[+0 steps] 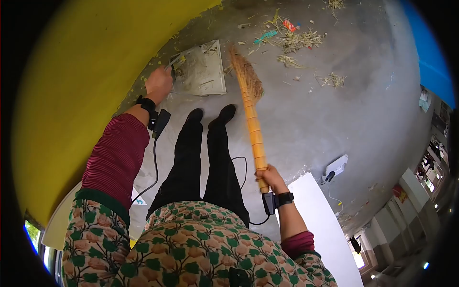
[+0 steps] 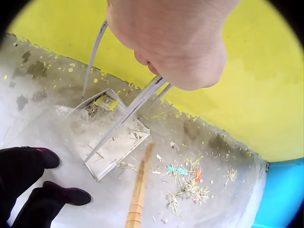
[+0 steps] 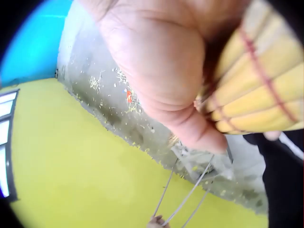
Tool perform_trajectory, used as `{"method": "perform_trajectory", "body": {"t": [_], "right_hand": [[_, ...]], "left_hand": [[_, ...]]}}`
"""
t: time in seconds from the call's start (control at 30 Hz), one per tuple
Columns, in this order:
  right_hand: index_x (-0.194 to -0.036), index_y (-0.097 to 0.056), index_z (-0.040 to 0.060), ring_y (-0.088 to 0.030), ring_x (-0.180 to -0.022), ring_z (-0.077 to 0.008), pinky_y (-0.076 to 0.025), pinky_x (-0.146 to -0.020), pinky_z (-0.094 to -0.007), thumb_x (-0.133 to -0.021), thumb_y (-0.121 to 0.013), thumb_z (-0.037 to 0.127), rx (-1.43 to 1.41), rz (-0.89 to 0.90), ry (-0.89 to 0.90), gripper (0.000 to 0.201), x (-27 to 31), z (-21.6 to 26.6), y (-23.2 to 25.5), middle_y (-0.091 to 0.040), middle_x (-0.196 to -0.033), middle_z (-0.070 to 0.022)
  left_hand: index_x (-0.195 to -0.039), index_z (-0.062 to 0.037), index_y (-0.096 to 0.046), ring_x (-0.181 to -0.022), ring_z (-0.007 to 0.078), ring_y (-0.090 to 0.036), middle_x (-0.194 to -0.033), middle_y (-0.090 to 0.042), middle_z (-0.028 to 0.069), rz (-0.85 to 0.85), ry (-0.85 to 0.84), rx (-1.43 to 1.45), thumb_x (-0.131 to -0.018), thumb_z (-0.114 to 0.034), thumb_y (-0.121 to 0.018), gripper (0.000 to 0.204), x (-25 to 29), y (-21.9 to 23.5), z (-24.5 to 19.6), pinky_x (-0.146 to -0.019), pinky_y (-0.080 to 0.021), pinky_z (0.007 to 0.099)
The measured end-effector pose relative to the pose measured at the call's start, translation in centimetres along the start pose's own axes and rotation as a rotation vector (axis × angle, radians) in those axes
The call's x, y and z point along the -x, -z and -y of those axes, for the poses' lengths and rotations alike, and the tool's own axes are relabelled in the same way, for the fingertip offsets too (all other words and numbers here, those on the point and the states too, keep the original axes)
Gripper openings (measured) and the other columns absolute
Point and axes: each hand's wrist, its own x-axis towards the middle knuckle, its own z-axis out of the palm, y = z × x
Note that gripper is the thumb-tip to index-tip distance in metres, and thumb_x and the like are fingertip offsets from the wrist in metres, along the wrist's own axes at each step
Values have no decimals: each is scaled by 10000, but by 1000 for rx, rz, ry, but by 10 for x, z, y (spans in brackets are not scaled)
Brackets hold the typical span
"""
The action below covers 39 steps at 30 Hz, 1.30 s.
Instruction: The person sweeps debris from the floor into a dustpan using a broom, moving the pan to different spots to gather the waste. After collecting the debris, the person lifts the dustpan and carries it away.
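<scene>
My left hand point(image 1: 159, 85) grips the thin pale handle point(image 2: 123, 116) of a dustpan, beside the yellow wall. The whitish dustpan point(image 1: 203, 71) lies low over the floor in front of my shoes, with straw bits and a yellow scrap inside. In my right hand point(image 1: 272, 178) is the thick, segmented yellow handle of a straw broom point(image 1: 252, 124), fingers curled around its upper end. The broom's brown bristles point(image 1: 248, 76) point away from me, just right of the dustpan. Close up, the right wrist view shows red binding on the broom handle point(image 3: 261, 80).
Loose straw point(image 1: 303, 40) is scattered ahead on the grey floor, with a red wrapper point(image 1: 289, 25) and a teal scrap point(image 1: 266, 37) among it. The yellow wall point(image 1: 86, 62) runs along the left. A white panel point(image 1: 318, 220) stands to my right, near a white object point(image 1: 336, 165).
</scene>
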Motion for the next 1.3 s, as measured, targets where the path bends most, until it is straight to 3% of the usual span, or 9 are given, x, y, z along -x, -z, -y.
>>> {"method": "perform_trajectory", "body": {"t": [0.07,0.17,0.27,0.4,0.67,0.8,0.97,1.1,1.3], "right_hand": [[-896,-477,-15,-537,-482,-183,-455,-437,-278,-638,-590,16,320,-369,155,283,13,36,0,-544,-650,-90],[-891,-452,23,-534,-481,-173,-453,-417,-272,-653,-557,7,-313,-39,110,260,15,40,9,-523,-641,-80],[-946,-450,25,-529,-479,-159,-443,-387,-268,-651,-541,0,-449,-9,108,310,26,38,-3,-510,-628,-75],[-892,-479,48,-517,-469,-160,-433,-371,-300,-645,-562,57,-236,-318,221,261,-5,29,3,-487,-607,-63],[-751,-524,-18,-525,-450,-175,-436,-381,-302,-589,-610,33,-76,-74,-14,190,-70,55,-85,-505,-568,-72],[-814,-505,-1,-516,-451,-153,-433,-403,-270,-591,-605,8,-99,131,-41,245,-27,41,-103,-514,-603,-57],[-816,-504,-24,-520,-433,-151,-439,-400,-262,-578,-589,17,99,-233,171,256,-4,50,-56,-536,-621,-71],[-718,-519,-24,-528,-433,-164,-436,-385,-283,-577,-589,25,-53,-197,121,165,-38,89,-45,-520,-567,-76],[-705,-548,-59,-525,-418,-179,-448,-386,-287,-567,-632,42,-1,12,16,191,-64,65,-120,-527,-549,-87]], "left_hand": [[-1001,-44,-545,-896,360,-539,-931,-578,208,-2,7,-4,-843,-316,-391,351,1,3,-4,-768,-417,427],[-1004,-45,-548,-898,358,-539,-932,-577,208,16,11,-26,-843,-318,-392,353,4,4,1,-768,-417,427],[-1022,-50,-547,-908,356,-537,-944,-575,209,3,-1,-17,-842,-323,-390,363,-1,-2,4,-776,-416,423],[-1056,-51,-537,-922,350,-536,-967,-571,206,26,19,-13,-843,-327,-385,381,1,4,-1,-790,-415,418],[-1050,-50,-538,-937,344,-530,-988,-567,198,8,6,-11,-840,-331,-384,383,-2,0,4,-799,-408,421],[-1037,-47,-540,-935,344,-529,-988,-567,197,63,39,-5,-840,-335,-380,384,2,8,-4,-798,-406,421],[-1037,-47,-536,-930,345,-530,-983,-570,193,42,28,-10,-839,-332,-377,382,0,5,-5,-795,-409,418],[-1045,-49,-535,-936,343,-528,-985,-570,195,47,27,-19,-839,-327,-373,382,1,6,-5,-798,-408,418],[-1047,-48,-533,-946,343,-525,-989,-566,201,28,19,5,-837,-334,-369,391,-2,2,-2,-804,-406,413]]}}
